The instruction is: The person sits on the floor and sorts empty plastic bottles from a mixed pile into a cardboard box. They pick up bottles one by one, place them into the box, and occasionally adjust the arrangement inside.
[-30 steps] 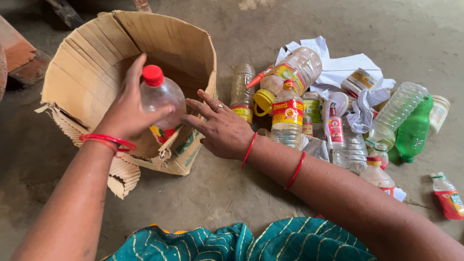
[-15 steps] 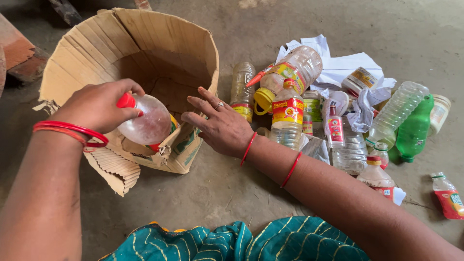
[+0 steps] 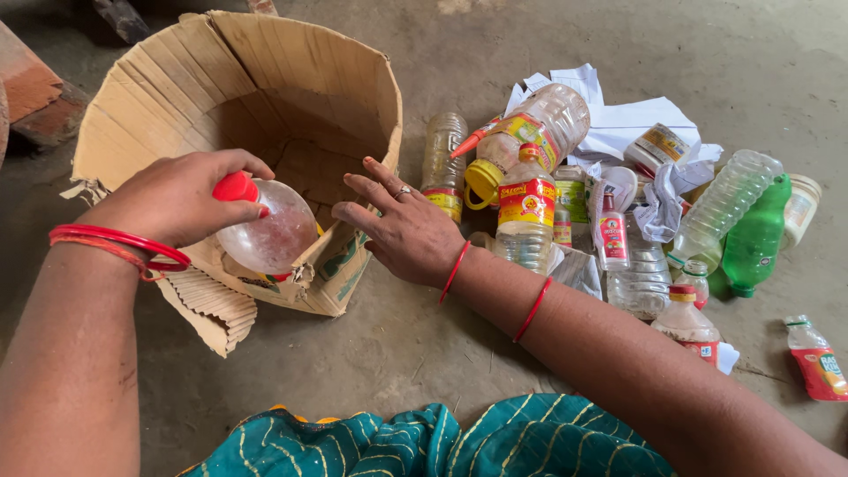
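Head view: left hand [image 3: 181, 196] grips a clear bottle [image 3: 268, 231] by its red cap [image 3: 236, 186], bottle tilted over the near wall of the cardboard box [image 3: 291, 71]. Against half a second ago it sits slightly lower; whether it touches the wall is unclear. Right hand [image 3: 402, 228] open, fingers spread, at the box's right corner, unmoved. Bottle pile [image 3: 565, 190] on the floor to the right.

bottle [image 3: 269, 234]: clear, red cap
box [image 3: 291, 79]: brown corrugated cardboard
bangles [image 3: 119, 246]: red
green bottle [image 3: 753, 238]: green
paper [image 3: 632, 119]: white
cloth [image 3: 459, 442]: teal, gold-dotted
floor [image 3: 389, 353]: grey
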